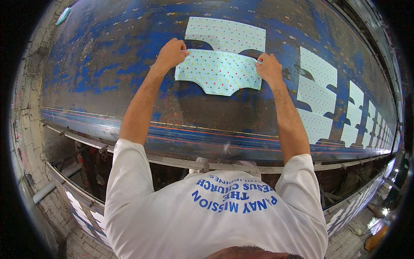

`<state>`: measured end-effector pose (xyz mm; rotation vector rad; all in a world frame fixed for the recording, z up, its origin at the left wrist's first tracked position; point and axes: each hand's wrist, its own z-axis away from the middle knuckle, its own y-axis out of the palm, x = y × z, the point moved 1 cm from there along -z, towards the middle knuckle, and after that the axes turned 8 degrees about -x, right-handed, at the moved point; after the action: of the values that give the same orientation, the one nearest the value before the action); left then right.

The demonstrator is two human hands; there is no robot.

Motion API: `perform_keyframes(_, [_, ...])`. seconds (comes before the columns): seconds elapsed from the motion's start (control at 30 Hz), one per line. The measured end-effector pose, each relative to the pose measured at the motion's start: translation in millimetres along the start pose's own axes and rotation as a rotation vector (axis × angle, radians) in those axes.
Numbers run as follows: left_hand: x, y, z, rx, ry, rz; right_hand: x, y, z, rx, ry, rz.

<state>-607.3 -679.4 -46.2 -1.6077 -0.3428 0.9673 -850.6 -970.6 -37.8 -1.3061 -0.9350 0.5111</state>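
A pale mint fabric panel [218, 72] with red, yellow and green dots is stretched between my two hands. Its top edge is straight, and its lower side is cut in at both corners to a narrower middle. My left hand [173, 54] pinches the top left corner, while my right hand [270, 69] pinches the top right one. Just beyond it, a matching dotted panel [226, 34] lies flat on the long dark table [108, 93]. The held panel overlaps that piece's near edge; from this view I cannot tell how far it is off the table.
To the right, columns of similar dotted panels [317, 97] run along the table. Coloured lines [194, 129] stretch along its near side, above a rail [177, 162]. A small mint cloth [63, 16] lies at the far left corner. More pale pieces [82, 216] show on another surface at lower left.
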Motion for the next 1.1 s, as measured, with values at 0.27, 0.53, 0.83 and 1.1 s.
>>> perform_keyframes(0.27, [-2.0,11.2,16.7,-0.208,0.278,0.034,-3.1,6.9,20.4,-0.172,-0.080,-0.135])
perform_keyframes(0.53, [-45.7,-60.7,42.9,0.085,-0.003,0.613,-4.4,-7.9,47.2,-0.285,0.039,-0.435])
perform_keyframes(0.83, [-19.4,-53.6,-81.1,-0.221,0.106,0.306,-10.0,-28.3,-71.7,-0.350,0.114,-0.385])
perform_keyframes(1.1, [13.6,5.4,-142.5,-0.161,0.021,0.041,-15.5,11.5,-137.4,-0.221,0.139,-0.209])
